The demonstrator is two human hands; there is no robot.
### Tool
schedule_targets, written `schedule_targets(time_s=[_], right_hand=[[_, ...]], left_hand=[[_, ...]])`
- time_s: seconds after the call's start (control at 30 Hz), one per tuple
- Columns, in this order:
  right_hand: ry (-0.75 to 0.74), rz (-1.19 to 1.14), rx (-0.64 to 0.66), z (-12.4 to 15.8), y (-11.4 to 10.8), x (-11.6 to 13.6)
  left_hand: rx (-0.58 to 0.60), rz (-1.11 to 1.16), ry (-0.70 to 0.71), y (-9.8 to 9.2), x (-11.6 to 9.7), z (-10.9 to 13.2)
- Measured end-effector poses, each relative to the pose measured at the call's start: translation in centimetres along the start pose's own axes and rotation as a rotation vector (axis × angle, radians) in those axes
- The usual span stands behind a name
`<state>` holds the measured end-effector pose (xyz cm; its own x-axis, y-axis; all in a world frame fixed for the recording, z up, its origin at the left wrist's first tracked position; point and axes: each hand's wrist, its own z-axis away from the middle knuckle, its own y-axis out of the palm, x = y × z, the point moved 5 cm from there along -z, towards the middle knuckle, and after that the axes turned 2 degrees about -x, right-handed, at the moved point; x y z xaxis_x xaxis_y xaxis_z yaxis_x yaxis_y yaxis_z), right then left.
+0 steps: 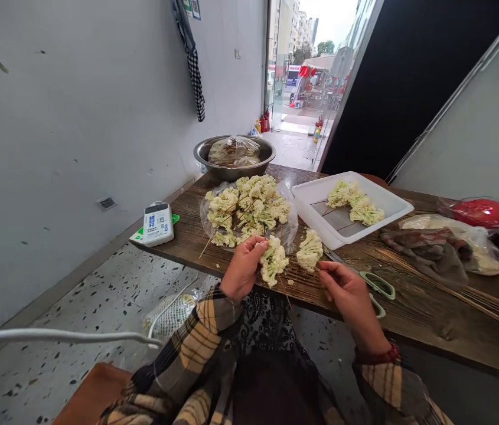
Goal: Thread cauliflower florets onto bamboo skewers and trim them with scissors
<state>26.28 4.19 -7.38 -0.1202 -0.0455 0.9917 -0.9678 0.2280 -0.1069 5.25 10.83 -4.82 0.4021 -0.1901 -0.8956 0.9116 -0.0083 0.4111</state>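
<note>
My left hand [244, 265] is closed on a cauliflower floret [273, 261] at the near edge of the wooden table [408, 307]. My right hand [347, 290] pinches a thin bamboo skewer that carries a second cauliflower floret [310, 250]. Just beyond my hands, a heap of skewered cauliflower [249, 208] lies on a clear plastic sheet. A white tray [315, 203] to the right holds a few more cauliflower skewers [355, 203].
Green-handled scissors [375, 286] lie beside my right hand. Loose bamboo skewers [466, 292] and a crumpled cloth [430, 251] are further right. A steel basin [231, 154] with a bag stands at the far end. A small white device [157, 223] sits at the table's left corner.
</note>
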Motion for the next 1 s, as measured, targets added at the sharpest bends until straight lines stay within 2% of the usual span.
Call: schedule_targets(time_s=[0.07, 0.17, 0.23, 0.37, 0.43, 0.6, 0.7, 0.8, 1.0], right_hand=[[-0.051, 0.165, 0.035, -0.7, 0.1, -0.3], [-0.212, 0.440, 0.064, -1.6, 0.1, 0.0], [-0.285, 0.531, 0.060, -1.9, 0.0, 0.4], [-0.438, 0.622, -0.104, -1.3, -0.4, 2.3], [-0.487, 0.604, -0.116, -0.5, 0.2, 3.4], [-0.402, 0.522, 0.170, 1.3, 4.2, 4.4], [-0.366, 0.504, 0.147, 1.7, 5.3, 4.4], [-0.353, 0.447, 0.095, 1.8, 5.3, 4.2], [-0.330, 0.425, 0.101, 1.9, 5.1, 3.5]], left_hand=[[-0.004, 0.030, -0.005, 0.1, 0.0, 0.1], [-0.009, 0.071, -0.017, 0.1, -0.1, 0.4], [-0.008, 0.090, -0.028, 0.1, -0.1, 0.4], [-0.008, 0.104, -0.039, 0.0, 0.4, 0.3], [0.005, 0.098, -0.033, 0.3, 0.6, 0.2], [0.055, 0.074, -0.003, 1.4, 0.9, 0.6], [0.105, 0.075, -0.009, 1.8, 0.5, 1.2], [0.146, 0.082, -0.041, 1.8, 0.0, 1.7], [0.152, 0.092, -0.069, 1.1, -0.6, 1.9]])
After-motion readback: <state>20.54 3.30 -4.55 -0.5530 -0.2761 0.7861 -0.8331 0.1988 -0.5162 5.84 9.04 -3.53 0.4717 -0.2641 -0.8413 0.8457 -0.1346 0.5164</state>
